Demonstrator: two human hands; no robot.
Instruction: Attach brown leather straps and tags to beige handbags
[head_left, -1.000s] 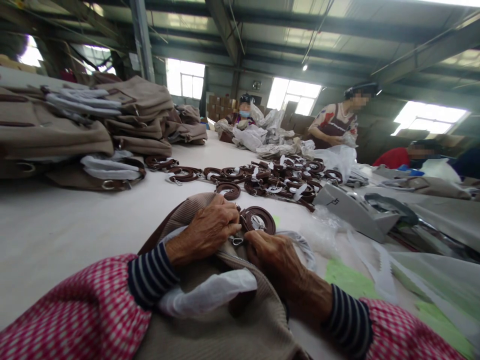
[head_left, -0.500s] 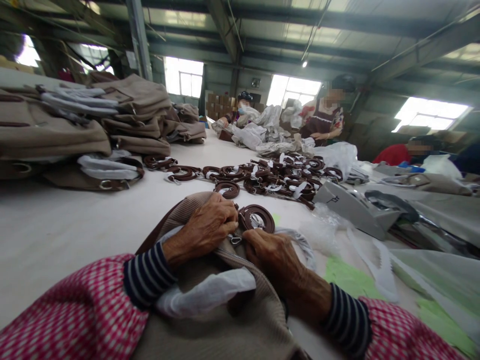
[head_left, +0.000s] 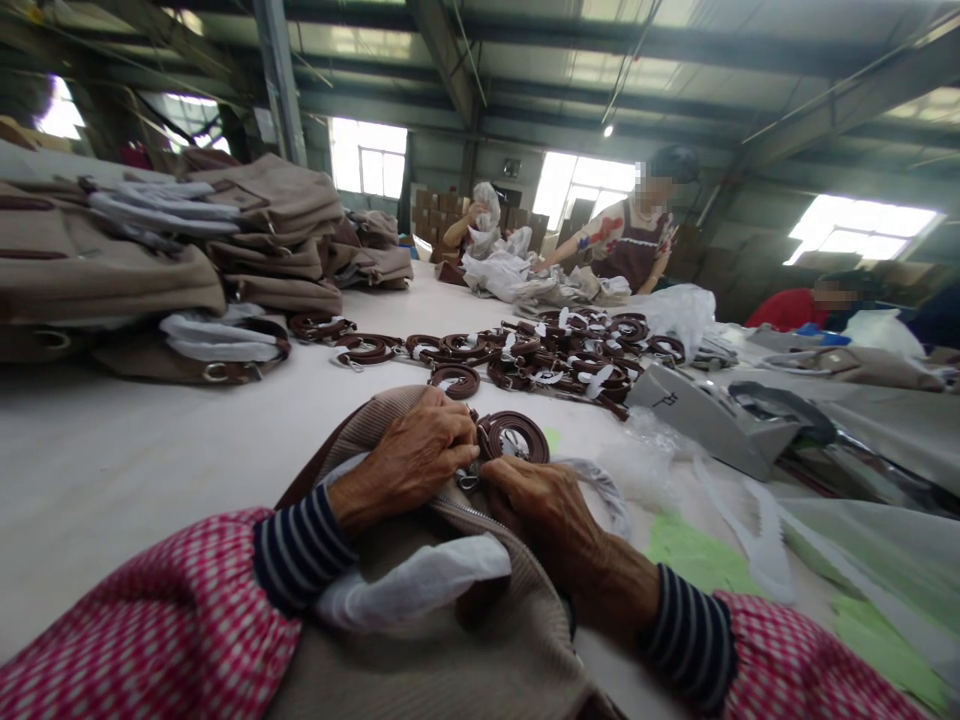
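Observation:
A beige ribbed fabric bag [head_left: 427,665] lies in front of me, its zipper [head_left: 469,512] running along the top opening. One handle [head_left: 420,585], wrapped in white paper, rests across it. My left hand [head_left: 412,450] is closed on the bag's far top edge. My right hand [head_left: 551,510] is closed at the same edge, slightly to the right; its fingertips are partly hidden. Between the two hands shows a small metal clasp [head_left: 468,481]. Just beyond them, a coiled brown strap [head_left: 541,437] touches or nearly touches the bag.
Several coiled brown straps [head_left: 570,365] spread over the white table [head_left: 150,460]. Stacked beige bags [head_left: 277,200] stand at left. At right are a grey box-like holder [head_left: 705,420], clear plastic and green sheets [head_left: 701,555]. Across the table, people work by crumpled white wrapping [head_left: 499,275].
My hands stay at the bag's top edge, with only a slight shift near the clasp. Across the table, one person reaches an arm leftward and another lifts white wrapping.

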